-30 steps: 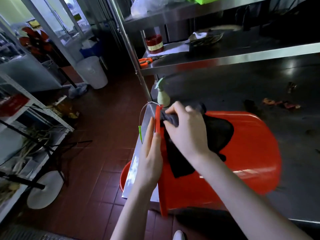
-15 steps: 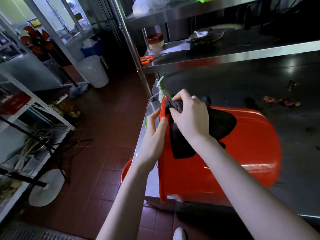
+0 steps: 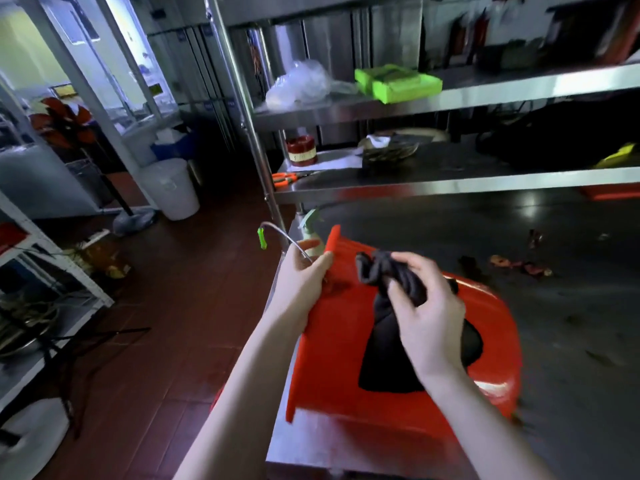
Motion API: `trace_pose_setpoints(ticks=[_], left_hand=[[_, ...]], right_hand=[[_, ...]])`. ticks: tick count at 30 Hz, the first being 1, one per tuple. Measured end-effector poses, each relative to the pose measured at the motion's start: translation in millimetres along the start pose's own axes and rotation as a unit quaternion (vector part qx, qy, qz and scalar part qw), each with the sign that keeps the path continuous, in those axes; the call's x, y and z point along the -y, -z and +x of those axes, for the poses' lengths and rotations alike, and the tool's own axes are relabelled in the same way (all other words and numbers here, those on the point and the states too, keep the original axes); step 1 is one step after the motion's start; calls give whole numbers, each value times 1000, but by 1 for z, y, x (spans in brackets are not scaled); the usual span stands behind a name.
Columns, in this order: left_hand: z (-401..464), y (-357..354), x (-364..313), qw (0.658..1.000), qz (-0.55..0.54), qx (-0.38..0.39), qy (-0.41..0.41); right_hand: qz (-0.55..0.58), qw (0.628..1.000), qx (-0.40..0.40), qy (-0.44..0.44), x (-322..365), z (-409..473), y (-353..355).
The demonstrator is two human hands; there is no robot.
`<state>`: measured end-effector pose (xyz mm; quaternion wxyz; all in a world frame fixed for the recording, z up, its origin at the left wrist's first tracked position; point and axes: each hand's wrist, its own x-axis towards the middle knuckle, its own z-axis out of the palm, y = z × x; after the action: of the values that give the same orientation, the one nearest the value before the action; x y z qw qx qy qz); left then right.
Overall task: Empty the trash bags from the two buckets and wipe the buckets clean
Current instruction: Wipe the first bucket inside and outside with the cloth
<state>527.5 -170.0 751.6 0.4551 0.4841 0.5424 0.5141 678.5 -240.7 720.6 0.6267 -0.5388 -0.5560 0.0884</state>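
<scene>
We see the left hand (image 3: pixel 300 278) gripping the rim of the tipped red bucket (image 3: pixel 332 348), the right hand (image 3: pixel 424 313) pinching a dark cloth (image 3: pixel 388 282) on it.

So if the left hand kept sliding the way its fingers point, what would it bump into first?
Probably the spray bottle. The left hand grips the red bucket rim, fingers pointing up-right toward it, though depth is unclear.
</scene>
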Motion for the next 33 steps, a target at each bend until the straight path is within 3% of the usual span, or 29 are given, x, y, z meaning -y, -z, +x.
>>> trace_pose_setpoints(ticks=[5, 11, 17, 22, 27, 30, 33], left_hand=[[3, 18, -14, 988, 73, 73, -118], [6, 37, -15, 947, 192, 140, -215], [9, 77, -25, 926, 225, 231, -195], [19, 96, -34, 928, 218, 253, -166], [12, 75, -48, 967, 118, 185, -131], [16, 44, -62, 970, 177, 44, -159], [24, 25, -67, 965, 183, -13, -189]], right_hand=[[3, 999, -2, 32, 19, 58, 9], [-33, 996, 19, 84, 25, 103, 0], [-91, 992, 80, 47, 7, 97, -7], [-131, 976, 171, 39, 17, 93, 14], [-120, 970, 212, 15, 30, 64, 38], [-109, 977, 183, 23, 24, 36, 39], [-88, 982, 164, -8, 5, 9, 34]])
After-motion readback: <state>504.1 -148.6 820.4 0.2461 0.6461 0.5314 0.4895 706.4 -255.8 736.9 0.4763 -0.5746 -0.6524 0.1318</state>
